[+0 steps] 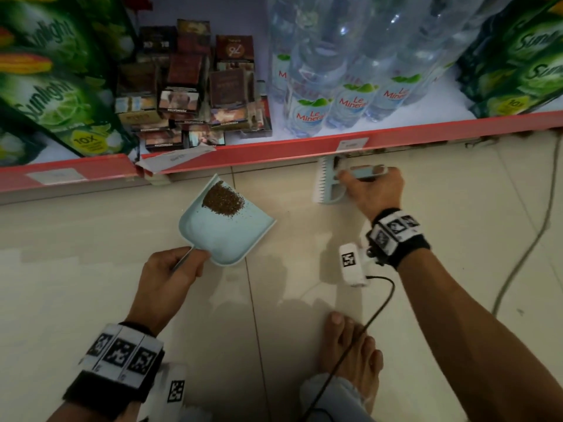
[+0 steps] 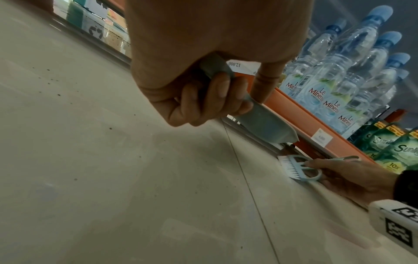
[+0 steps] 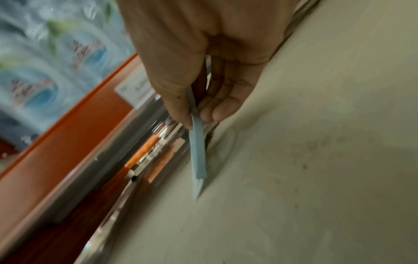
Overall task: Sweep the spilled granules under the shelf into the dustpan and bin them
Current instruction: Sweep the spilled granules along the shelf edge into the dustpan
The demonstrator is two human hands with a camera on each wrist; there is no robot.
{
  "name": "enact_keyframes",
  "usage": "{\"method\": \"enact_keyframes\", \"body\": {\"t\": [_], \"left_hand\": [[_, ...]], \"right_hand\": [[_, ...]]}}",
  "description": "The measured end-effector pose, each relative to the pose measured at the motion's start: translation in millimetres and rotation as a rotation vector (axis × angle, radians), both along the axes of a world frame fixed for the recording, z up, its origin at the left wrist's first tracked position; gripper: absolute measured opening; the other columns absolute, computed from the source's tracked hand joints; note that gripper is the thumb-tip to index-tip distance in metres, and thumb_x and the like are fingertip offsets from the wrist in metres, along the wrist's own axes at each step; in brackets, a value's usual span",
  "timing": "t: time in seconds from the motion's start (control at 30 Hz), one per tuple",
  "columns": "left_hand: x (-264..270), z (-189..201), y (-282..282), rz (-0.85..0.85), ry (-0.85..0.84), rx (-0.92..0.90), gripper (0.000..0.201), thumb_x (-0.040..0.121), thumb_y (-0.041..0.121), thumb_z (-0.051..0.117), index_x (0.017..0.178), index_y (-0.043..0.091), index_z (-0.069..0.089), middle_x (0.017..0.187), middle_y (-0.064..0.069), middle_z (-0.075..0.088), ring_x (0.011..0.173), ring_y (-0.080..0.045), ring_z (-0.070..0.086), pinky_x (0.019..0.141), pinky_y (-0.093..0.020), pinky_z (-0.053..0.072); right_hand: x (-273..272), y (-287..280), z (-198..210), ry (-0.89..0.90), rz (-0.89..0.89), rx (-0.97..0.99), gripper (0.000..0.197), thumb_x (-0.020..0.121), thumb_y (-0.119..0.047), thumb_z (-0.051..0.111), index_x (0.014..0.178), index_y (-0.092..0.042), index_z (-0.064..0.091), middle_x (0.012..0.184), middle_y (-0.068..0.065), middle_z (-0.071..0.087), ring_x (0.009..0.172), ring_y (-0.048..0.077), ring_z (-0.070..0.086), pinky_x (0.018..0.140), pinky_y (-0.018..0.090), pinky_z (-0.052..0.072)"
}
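A pale blue dustpan (image 1: 225,226) sits on the tiled floor with a heap of brown granules (image 1: 224,200) near its front left corner. My left hand (image 1: 173,269) grips its handle (image 2: 217,69) from behind. My right hand (image 1: 370,187) holds a pale blue hand brush (image 1: 327,181) with white bristles against the floor by the shelf's red edge (image 1: 274,150), to the right of the dustpan. In the left wrist view the brush (image 2: 300,168) lies by the shelf base, and in the right wrist view its blue body (image 3: 198,151) is seen edge-on.
The low shelf holds water bottles (image 1: 335,86), small dark boxes (image 1: 189,92) and green detergent packs (image 1: 54,86). A grey cable (image 1: 530,239) runs across the floor at right. My bare foot (image 1: 350,345) rests on the tiles below the right arm.
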State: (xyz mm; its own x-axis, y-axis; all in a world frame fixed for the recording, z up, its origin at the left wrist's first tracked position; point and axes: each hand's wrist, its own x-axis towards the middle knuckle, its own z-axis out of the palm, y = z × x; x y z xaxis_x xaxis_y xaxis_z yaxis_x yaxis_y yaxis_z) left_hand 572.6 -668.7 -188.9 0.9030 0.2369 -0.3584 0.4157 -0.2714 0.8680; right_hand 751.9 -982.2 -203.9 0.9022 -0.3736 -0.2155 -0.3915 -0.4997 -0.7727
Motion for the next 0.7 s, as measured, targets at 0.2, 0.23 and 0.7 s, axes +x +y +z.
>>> {"method": "enact_keyframes", "body": {"t": [0.2,0.23,0.7], "left_hand": [[-0.2,-5.3,-2.2,-0.034,0.006,-0.008,0.049,0.073,0.050,0.059,0.055,0.006,0.046,0.048,0.005,0.036,0.050,-0.014,0.033,0.059,-0.031,0.027],[0.9,-4.9,-2.9,-0.038,0.004,-0.011,0.049,0.073,0.050,0.059,0.054,0.007,0.046,0.049,0.005,0.036,0.050,-0.014,0.032,0.059,-0.030,0.027],[-1.9,-6.0,-6.1,-0.029,0.004,0.015,0.047,0.074,0.051,0.058,0.053,0.010,0.047,0.050,0.004,0.039,0.051,-0.013,0.035,0.059,-0.031,0.029]], "right_hand": [[3.1,24.5,3.6,-0.059,-0.095,0.412,0.027,0.068,-0.018,0.090,0.081,-0.002,0.072,0.073,0.013,0.075,0.051,0.017,0.066,0.051,0.028,0.055],[5.6,39.1,1.7,-0.048,-0.081,0.436,0.022,0.068,-0.019,0.090,0.076,-0.006,0.073,0.071,0.012,0.074,0.050,0.018,0.065,0.052,0.029,0.054],[6.8,-23.7,6.8,-0.059,-0.157,0.098,0.037,0.070,-0.032,0.089,0.085,-0.002,0.073,0.083,0.014,0.075,0.072,0.026,0.075,0.067,0.034,0.062]]}}
